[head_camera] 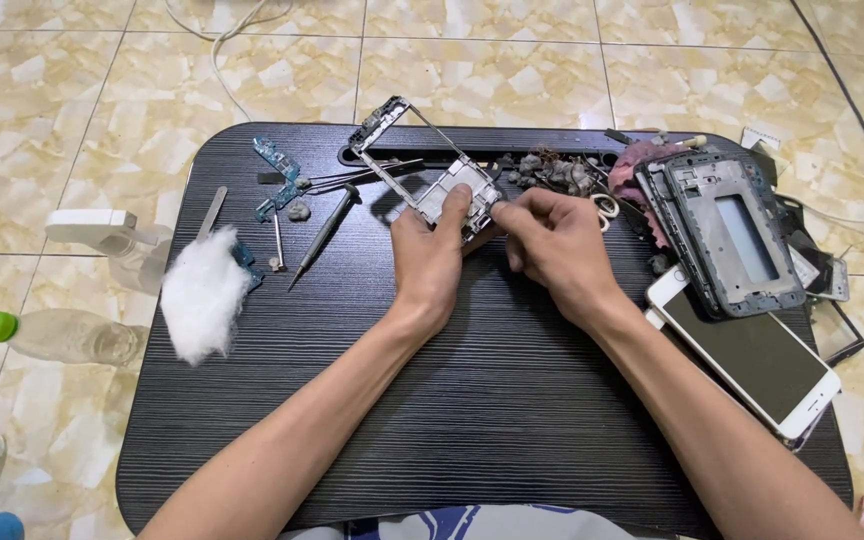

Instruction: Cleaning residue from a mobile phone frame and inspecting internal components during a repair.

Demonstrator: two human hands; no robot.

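Tiled floor (pixel 512 70), beige marble pattern, w/ a dark wood-grain tabletop (pixel 472 400) sitting low on it. Both forearms come in from the bottom edge & meet near the tabletop's far middle.

Right side: white phone (pixel 752 360) lying face up, screen dark, partly under a grey phone housing (pixel 727 235) that rests tilted across its top end. More dark phone parts lie just beyond, at the tabletop's right edge.

Left hand (pixel 430 262): fingers closed round the near end of a bare metal phone frame (pixel 422 165), thumb on top. The frame is held just above the tabletop, angled up & away to the left. Right hand (pixel 557 250): fingers curled tight, tips pinched at the frame's near right corner; can't tell if they hold anything small.

Left of hands: white cotton wad (pixel 202 295), a screwdriver (pixel 324 236) lying diagonal, tweezers (pixel 357 178) by the far slot, blue circuit board (pixel 277 165). Off the tabletop, on the floor: clear plastic bottle (pixel 72 335) w/ green cap, on its side.

Behind the right hand: clump of grey debris (pixel 557 172).
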